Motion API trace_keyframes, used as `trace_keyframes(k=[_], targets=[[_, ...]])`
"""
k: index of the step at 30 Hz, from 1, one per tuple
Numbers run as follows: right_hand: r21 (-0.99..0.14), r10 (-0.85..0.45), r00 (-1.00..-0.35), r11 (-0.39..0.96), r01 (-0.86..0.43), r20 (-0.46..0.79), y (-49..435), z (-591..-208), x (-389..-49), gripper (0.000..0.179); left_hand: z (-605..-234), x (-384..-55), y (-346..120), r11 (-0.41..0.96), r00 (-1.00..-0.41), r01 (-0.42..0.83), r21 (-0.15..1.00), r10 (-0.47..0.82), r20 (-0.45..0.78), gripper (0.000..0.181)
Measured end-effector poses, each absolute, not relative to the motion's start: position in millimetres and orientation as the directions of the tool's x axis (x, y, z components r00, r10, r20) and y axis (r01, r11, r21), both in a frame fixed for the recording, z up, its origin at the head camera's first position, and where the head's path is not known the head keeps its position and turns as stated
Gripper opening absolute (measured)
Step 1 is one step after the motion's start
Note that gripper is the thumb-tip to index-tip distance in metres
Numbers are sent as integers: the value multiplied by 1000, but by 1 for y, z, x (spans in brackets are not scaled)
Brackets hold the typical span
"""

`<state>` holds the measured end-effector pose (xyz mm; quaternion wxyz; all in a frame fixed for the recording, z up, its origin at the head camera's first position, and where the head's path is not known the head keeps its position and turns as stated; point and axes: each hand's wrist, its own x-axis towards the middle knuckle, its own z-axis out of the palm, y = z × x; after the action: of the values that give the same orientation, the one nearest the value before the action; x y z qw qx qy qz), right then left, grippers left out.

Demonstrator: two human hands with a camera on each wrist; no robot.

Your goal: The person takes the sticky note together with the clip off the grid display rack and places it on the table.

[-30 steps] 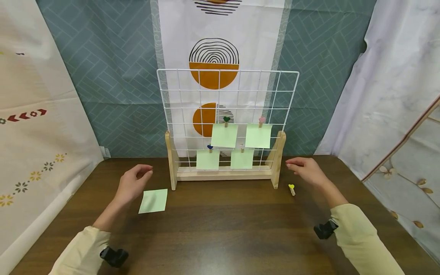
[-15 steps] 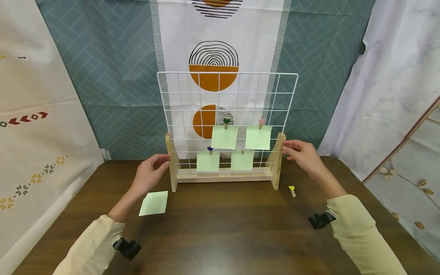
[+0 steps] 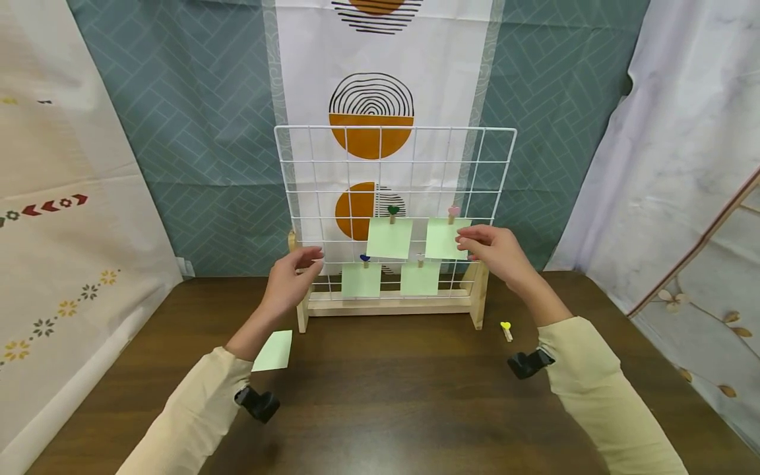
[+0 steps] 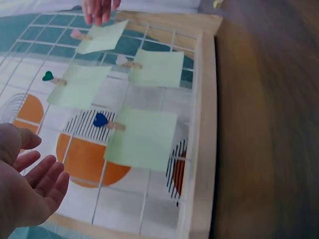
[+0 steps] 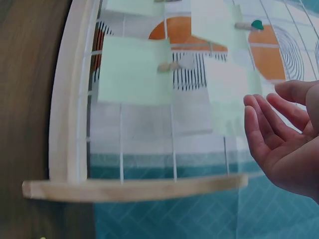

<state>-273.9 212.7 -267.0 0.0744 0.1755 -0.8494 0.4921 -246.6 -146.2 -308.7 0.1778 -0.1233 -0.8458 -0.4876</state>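
Note:
A white wire grid (image 3: 451, 162) stands upright in a wooden base (image 3: 388, 306). Several pale green paper notes hang on it from small heart-topped clothespins: green (image 3: 393, 211), pink (image 3: 454, 212), blue (image 4: 101, 120) and white (image 5: 185, 62). My left hand (image 3: 292, 282) hovers before the grid's left side, fingers loosely bent and holding nothing; the left wrist view shows its palm beside the blue-clipped note (image 4: 144, 142). On the other side my right hand (image 3: 501, 256) holds nothing either. Its fingertips overlap the edge of the upper right note (image 3: 441, 241) under the pink clothespin.
A loose green note (image 3: 276, 351) lies on the dark wooden table (image 3: 386, 396), partly hidden behind my left forearm. To the right of the base lies a yellow heart-topped clothespin (image 3: 506, 330). Patterned cloths (image 3: 202, 132) enclose the back and sides.
Both hands have risen from beside the stand and moved inward in front of the grid. The notes and clothespins stay where they were; my left forearm now covers part of the loose note.

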Motion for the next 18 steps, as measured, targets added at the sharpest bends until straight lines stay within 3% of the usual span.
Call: trace_keyframes(k=[18], targets=[[-791, -277, -910, 456, -408, 310, 149, -238, -288, 32, -290, -275, -101, 464, -924, 360, 810, 56, 379, 34]])
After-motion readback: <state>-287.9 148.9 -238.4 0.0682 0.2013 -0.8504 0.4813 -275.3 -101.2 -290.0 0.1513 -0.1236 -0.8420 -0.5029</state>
